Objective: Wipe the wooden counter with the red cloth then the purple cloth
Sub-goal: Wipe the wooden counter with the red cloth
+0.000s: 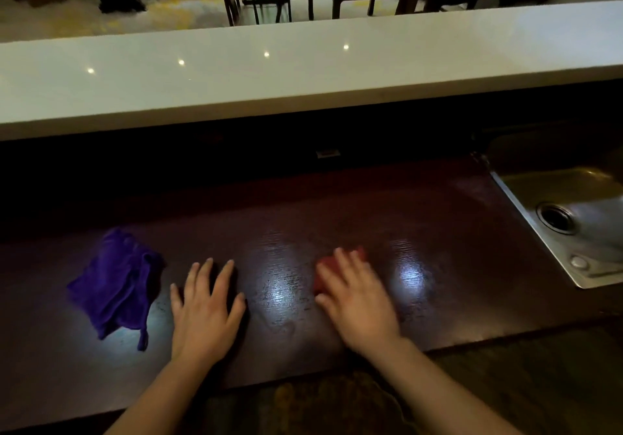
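The dark wooden counter (pixel 337 205) runs across the view, with glossy light patches on it. My right hand (pixel 359 299) lies flat and slightly blurred on the red cloth (pixel 324 267), which shows only as a red edge past the fingers and thumb. My left hand (pixel 205 306) rests flat on the bare wood with fingers spread, holding nothing. The purple cloth (pixel 116 281) lies crumpled on the counter just left of my left hand, apart from it.
A steel sink (pixel 526 205) with a drain is set into the counter at the right. A raised white ledge (pixel 303 73) runs along the back above a dark recess. Chairs and tables stand beyond it. The counter's front edge is near my forearms.
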